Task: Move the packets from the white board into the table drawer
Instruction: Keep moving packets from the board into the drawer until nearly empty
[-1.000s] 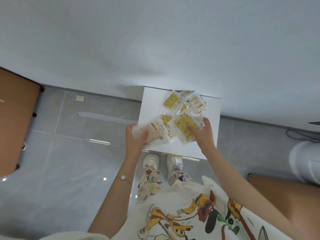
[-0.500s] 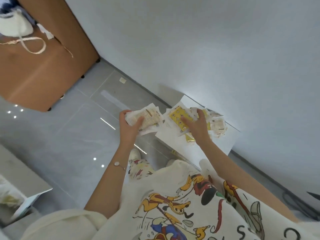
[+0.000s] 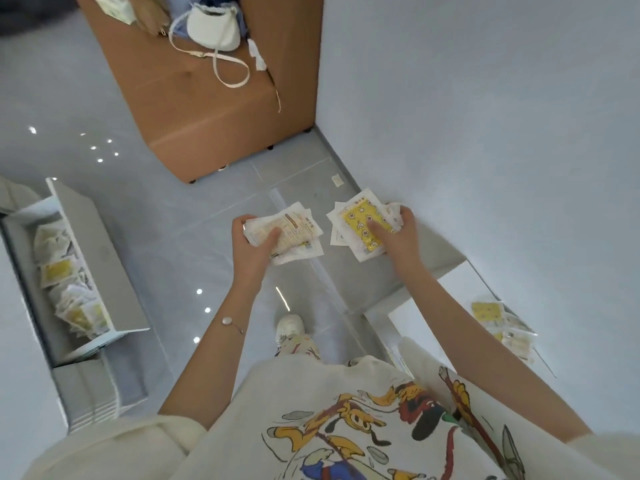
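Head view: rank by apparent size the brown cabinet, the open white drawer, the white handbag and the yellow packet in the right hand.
1. Brown cabinet
2. Open white drawer
3. White handbag
4. Yellow packet, held in the right hand
The cabinet and handbag sit farther away, so this is apparent size only.

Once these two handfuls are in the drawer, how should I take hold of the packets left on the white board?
Take the leftover packets by their near edges, reaching in from the board's open front. They lie flat and overlapping close to the wall side of the white board, so probably slide fingers under the pile rather than pinching from above.
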Demonstrator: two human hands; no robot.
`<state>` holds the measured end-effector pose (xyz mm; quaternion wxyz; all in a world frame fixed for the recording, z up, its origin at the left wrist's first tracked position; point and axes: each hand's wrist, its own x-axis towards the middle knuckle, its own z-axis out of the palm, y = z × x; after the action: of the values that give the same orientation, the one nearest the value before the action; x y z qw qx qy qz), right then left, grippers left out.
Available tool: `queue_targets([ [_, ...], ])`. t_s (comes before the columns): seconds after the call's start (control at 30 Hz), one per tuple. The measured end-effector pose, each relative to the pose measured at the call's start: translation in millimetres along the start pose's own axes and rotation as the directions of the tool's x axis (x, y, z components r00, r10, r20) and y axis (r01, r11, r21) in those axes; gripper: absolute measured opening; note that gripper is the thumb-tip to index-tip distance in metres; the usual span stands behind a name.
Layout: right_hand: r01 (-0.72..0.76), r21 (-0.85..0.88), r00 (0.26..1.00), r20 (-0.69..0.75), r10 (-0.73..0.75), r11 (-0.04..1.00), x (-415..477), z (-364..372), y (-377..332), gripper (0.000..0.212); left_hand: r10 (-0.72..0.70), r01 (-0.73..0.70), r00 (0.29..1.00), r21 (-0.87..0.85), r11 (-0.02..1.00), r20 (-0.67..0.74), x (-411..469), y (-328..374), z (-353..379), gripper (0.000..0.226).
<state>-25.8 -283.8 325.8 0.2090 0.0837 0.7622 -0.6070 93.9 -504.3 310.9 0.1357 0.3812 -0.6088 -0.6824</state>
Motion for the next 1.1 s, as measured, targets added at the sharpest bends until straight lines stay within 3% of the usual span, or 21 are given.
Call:
queue_targets([
  [0.17,0.019,-0.007,0.997,0.074,-0.018,1.000,20.2,90.4,-33.9,0.046,-0.028,0.022,0.993,-0.049,0.999,-0.116,40.9,18.3,-74.7,0.038],
  [0.6,0.117,-0.079,0.923,0.377,-0.079,0.990,87.1,248.3,-105.1,0.045,-0.095,0.008,0.904,-0.204,0.979,-0.418,120.6,38.1,-156.0,0.039],
  [0.87,0.238,-0.203,0.758,0.650,-0.051,0.950,139.7,342.2,-142.4,0.040,-0.184,0.014,0.761,-0.268,0.963,-0.622,164.7,47.3,-186.0,0.041],
  [1.1,0.328,-0.258,0.639,0.769,-0.013,0.909,163.3,418.2,-168.0,0.042,-0.297,-0.033,0.545,-0.374,0.927,-0.784,171.5,47.3,-216.2,0.038],
])
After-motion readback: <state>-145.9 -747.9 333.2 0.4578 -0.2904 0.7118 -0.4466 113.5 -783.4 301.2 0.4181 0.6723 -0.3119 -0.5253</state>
